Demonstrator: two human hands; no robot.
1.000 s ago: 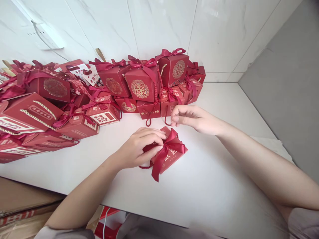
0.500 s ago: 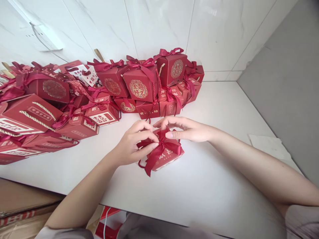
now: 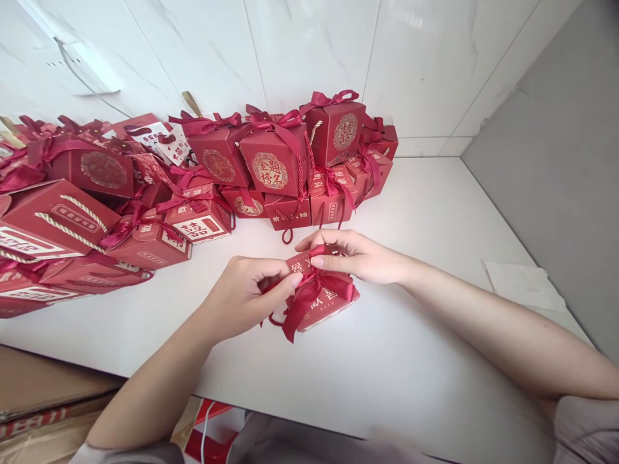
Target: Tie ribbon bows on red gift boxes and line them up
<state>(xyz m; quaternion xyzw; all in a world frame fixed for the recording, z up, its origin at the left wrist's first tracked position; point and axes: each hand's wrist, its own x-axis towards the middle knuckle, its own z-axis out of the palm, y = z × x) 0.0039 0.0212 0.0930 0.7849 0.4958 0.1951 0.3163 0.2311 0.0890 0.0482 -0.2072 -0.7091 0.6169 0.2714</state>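
A small red gift box (image 3: 333,310) with pale lettering sits on the white table between my hands. A dark red ribbon (image 3: 309,293) lies across its top, gathered in the middle, with one tail hanging over the near side. My left hand (image 3: 254,290) pinches the ribbon at the box's left side between thumb and fingers. From the right, my right hand (image 3: 351,254) pinches a loop of the ribbon above the box, thumb against the fingers. A twisted red cord shows at the box's left edge.
Red boxes (image 3: 273,161) with bows stand stacked along the marbled wall behind. More boxes (image 3: 58,219) fill the left of the white table (image 3: 396,386). White paper (image 3: 525,283) lies at the right edge. A cardboard box (image 3: 43,386) is at lower left.
My left hand has moved slightly left and its fingers have closed on the ribbon, drawing it leftward. My right hand has shifted a little left, now pinching the ribbon loop.
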